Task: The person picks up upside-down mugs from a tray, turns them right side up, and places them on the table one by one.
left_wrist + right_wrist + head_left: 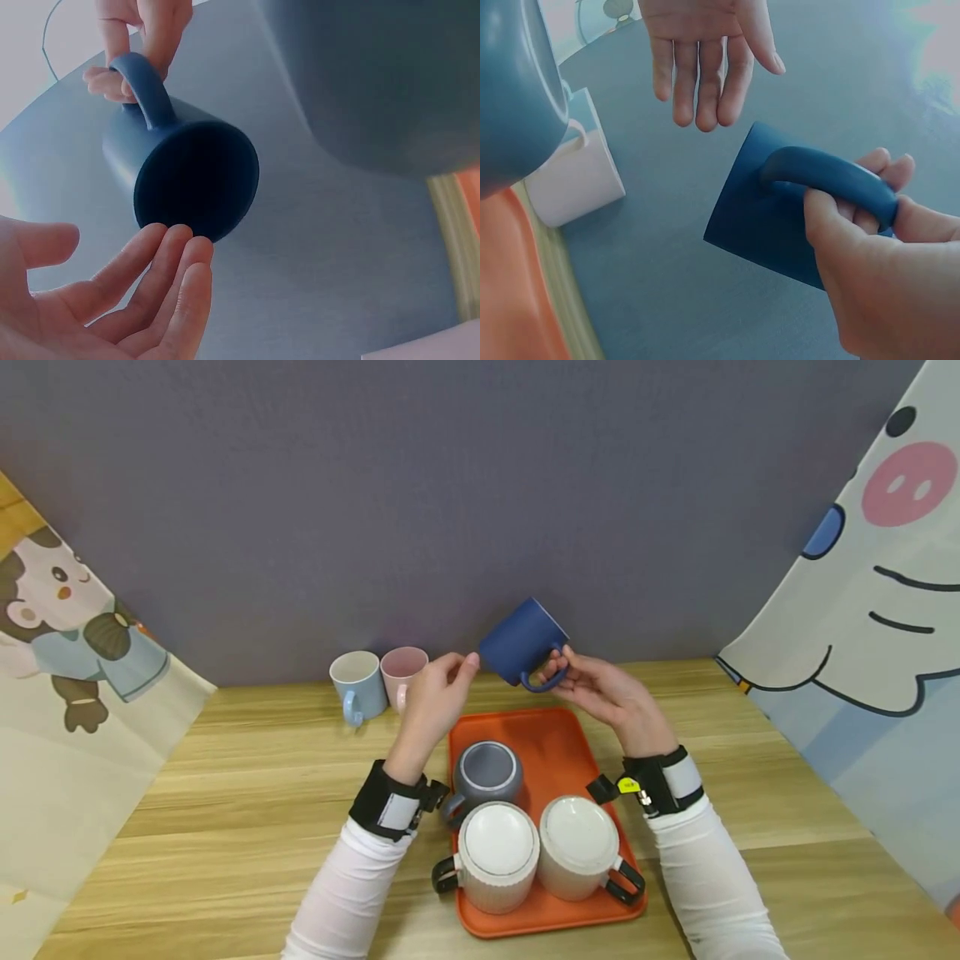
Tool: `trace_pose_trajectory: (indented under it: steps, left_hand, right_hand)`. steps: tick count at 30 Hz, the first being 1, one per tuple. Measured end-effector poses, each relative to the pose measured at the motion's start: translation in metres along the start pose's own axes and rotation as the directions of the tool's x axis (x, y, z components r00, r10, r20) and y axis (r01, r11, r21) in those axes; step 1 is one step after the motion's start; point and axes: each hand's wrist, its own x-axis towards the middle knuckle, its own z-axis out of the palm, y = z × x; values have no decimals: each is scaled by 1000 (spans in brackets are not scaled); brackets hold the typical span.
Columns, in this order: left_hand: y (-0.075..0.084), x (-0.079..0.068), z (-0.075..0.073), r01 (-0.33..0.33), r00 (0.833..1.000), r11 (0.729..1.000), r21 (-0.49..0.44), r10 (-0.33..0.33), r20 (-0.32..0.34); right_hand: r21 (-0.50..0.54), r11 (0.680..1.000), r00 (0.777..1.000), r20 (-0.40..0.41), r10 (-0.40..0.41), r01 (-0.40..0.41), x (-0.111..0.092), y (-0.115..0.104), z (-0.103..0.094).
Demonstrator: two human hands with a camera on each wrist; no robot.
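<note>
Above the back of the table, a dark blue mug (pixel 521 642) is held tilted in the air. My right hand (pixel 596 689) grips it by the handle (pixel 832 180), fingers curled through the loop. The mug's dark round end (pixel 196 180) faces my left hand (pixel 438 697). That hand's fingers (pixel 150 277) are extended and loosely bent, fingertips right at the mug's edge in the left wrist view. A grey mug (pixel 489 772) sits upside down on the orange tray (pixel 555 735) below.
Two ribbed white mugs with black handles, a left one (pixel 498 860) and a right one (pixel 579 847), stand upside down on the tray's near part. A light blue mug (pixel 358 685) and a pink mug (pixel 403 670) stand upright at the back left, against the grey wall (pixel 480 510).
</note>
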Motion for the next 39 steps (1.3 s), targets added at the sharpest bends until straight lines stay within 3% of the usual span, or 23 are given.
trace_pose_trajectory:
  steps: [4, 9, 19, 30, 39]
  left_hand:
    - [5, 1, 0, -4, 1000, 1000, 2, 4, -3]
    - [10, 1, 2, -9, 1000, 998, -63, 9, 1]
    - [14, 2, 6, -2, 1000, 990, -142, 5, 17]
    - [23, 2, 8, 18, 1000, 986, -167, -16, 16]
    - [27, 4, 9, 91, 992, 976, -199, -72, 102]
  right_hand:
    - [11, 1000, 999, 31, -14, 14, 1, 0, 2]
    - [-19, 999, 998, 57, -40, 41, 5, 1, 4]
    - [-29, 995, 996, 10, -91, 91, 9, 1, 13]
    - [-26, 993, 992, 50, -113, 114, 14, 0, 21]
    - [-15, 991, 990, 45, -133, 134, 18, 4, 32]
